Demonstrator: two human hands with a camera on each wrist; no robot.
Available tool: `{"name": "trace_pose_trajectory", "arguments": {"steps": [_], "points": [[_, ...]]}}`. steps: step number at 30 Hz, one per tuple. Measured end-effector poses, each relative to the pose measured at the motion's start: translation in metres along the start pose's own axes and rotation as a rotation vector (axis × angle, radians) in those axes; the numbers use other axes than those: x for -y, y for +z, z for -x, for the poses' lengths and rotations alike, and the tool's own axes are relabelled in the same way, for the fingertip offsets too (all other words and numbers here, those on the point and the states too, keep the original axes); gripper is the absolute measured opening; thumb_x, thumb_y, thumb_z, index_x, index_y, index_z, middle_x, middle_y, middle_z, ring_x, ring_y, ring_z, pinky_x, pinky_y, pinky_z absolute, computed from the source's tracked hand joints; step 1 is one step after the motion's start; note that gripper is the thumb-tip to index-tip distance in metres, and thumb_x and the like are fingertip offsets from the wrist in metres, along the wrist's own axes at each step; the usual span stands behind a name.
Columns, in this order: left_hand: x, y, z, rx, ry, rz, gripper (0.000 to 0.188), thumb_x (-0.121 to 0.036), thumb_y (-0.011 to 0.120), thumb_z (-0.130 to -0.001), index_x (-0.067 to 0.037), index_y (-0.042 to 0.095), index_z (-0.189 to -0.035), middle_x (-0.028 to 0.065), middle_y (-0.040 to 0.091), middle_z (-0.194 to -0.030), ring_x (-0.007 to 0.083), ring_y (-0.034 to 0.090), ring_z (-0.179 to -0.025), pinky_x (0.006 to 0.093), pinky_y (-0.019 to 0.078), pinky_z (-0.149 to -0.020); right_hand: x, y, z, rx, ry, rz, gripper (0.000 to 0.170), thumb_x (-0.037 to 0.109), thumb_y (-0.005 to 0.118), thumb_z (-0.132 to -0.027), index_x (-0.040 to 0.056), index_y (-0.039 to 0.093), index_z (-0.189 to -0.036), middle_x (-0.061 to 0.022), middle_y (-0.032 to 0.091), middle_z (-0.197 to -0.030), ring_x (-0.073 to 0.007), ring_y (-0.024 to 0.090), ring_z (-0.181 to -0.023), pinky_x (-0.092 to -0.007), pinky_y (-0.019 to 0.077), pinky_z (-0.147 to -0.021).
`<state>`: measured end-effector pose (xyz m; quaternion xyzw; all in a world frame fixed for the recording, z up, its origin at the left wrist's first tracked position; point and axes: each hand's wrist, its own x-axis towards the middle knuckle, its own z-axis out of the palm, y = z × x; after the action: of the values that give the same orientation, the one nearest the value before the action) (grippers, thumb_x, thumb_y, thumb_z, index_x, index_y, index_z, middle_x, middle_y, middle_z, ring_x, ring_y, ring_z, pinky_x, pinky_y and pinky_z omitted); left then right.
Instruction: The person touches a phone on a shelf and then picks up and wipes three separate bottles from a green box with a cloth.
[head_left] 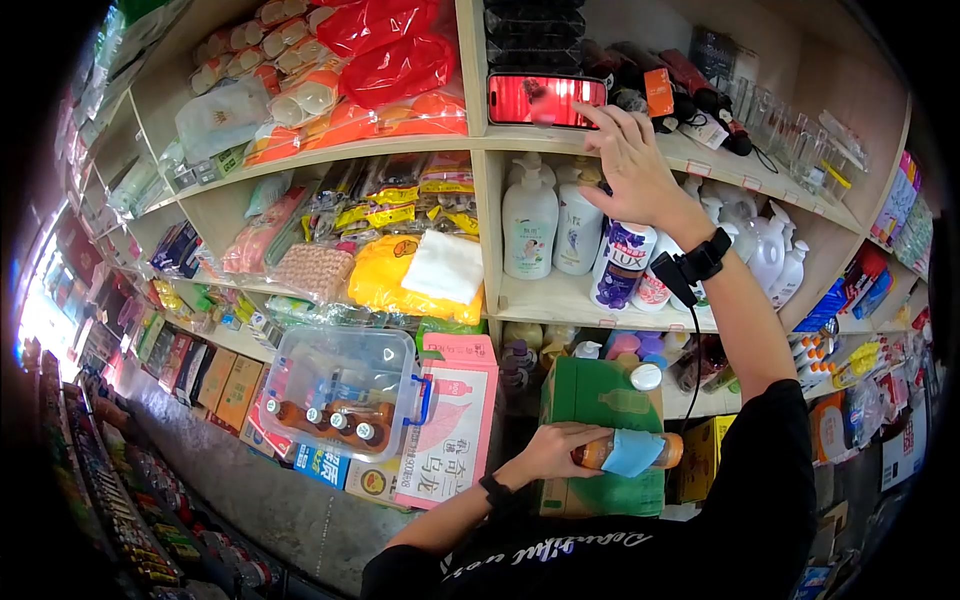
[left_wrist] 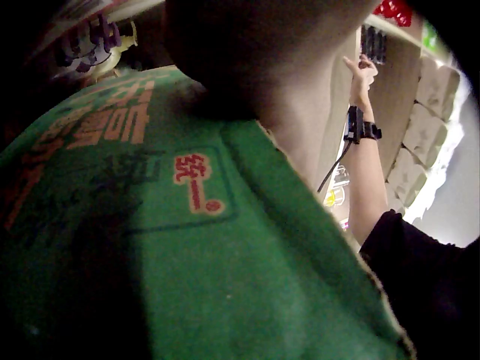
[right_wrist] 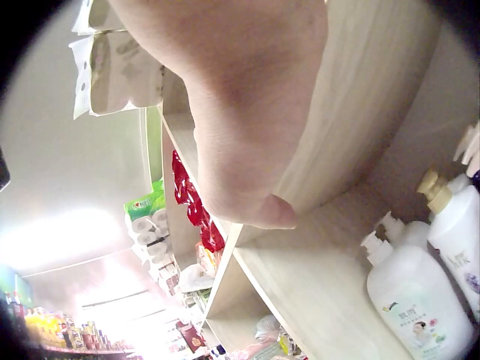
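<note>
My left hand (head_left: 552, 452) grips the end of a drink bottle (head_left: 591, 455) that lies sideways over a green carton (head_left: 590, 385). A light blue cloth (head_left: 632, 452) covers the middle of the bottle. Raised to the upper shelf, my right hand (head_left: 635, 165) reaches with extended fingers to the screen of a phone (head_left: 545, 102), which leans on its long side and glows red. In the left wrist view the carton (left_wrist: 180, 247) fills most of the picture and the bottle is hidden. The right wrist view shows the right hand (right_wrist: 247, 127) but not the phone.
Pump bottles (head_left: 530, 220) stand below the phone's shelf. A white cap (head_left: 645, 377) shows at the carton's far edge. To the left, a clear plastic bin (head_left: 345, 350) holds several brown-drink bottles, beside a pink-and-white carton (head_left: 450, 430). A cable (head_left: 697, 350) hangs from the right wrist.
</note>
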<state>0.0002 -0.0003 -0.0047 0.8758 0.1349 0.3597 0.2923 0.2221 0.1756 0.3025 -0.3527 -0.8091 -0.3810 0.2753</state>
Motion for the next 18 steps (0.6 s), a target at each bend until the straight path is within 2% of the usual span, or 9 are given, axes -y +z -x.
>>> {"name": "trace_pose_trajectory", "arguments": {"steps": [18], "points": [[-0.002, -0.0017, -0.0014, -0.03, 0.027, -0.002, 0.07, -0.036, 0.094, -0.07, -0.014, 0.071, -0.132, 0.0126, 0.077, -0.112, 0.0298, 0.076, -0.095, 0.038, 0.0615, -0.085, 0.0009, 0.0006, 0.0005, 0.027, 0.003, 0.043, 0.056, 0.031, 0.08, -0.078, 0.0077, 0.049, -0.119, -0.0129, 0.04, -0.16, -0.0346, 0.037, -0.142, -0.0531, 0.0285, -0.118]]}}
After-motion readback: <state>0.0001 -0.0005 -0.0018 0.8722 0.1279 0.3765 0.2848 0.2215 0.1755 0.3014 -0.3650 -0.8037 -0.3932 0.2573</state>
